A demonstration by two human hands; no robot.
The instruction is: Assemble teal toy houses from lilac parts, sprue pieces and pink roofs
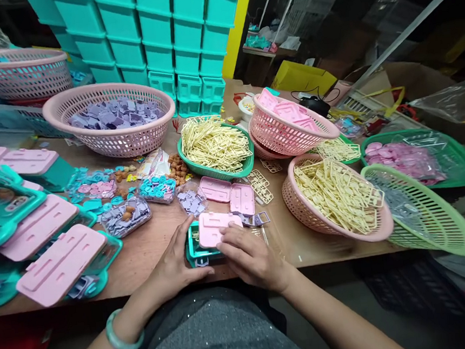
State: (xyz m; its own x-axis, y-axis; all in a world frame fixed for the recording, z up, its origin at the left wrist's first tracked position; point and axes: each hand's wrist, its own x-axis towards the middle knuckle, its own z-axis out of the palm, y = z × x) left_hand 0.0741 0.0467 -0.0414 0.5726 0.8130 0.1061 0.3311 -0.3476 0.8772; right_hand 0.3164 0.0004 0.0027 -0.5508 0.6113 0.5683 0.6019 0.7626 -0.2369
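Note:
In front of my body is a small teal plastic box with cream-coloured parts partly visible inside. My left hand holds it at the left side, fingers along the far edge and thumb across the front. A pink lid lies tilted over the box's top, covering its right part. My right hand grips the lid's right side, fingertips on top; its thumb is hidden. Just beyond lie two more pink lids and lilac plastic pieces. A jade-coloured bangle circles my left wrist.
Assembled teal boxes with pink lids are piled at left. Baskets stand around: one of lilac pieces, a green one of cream frames, a pink one of cream frames. Stacked teal boxes rise behind. Small tubs of parts sit nearby.

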